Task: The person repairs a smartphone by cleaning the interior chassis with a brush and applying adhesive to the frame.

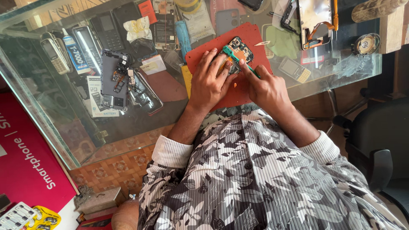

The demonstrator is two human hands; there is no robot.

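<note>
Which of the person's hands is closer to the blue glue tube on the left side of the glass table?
Left. The left hand rests on the red mat, nearer the blue glue tube; the right hand lies farther right.
</note>
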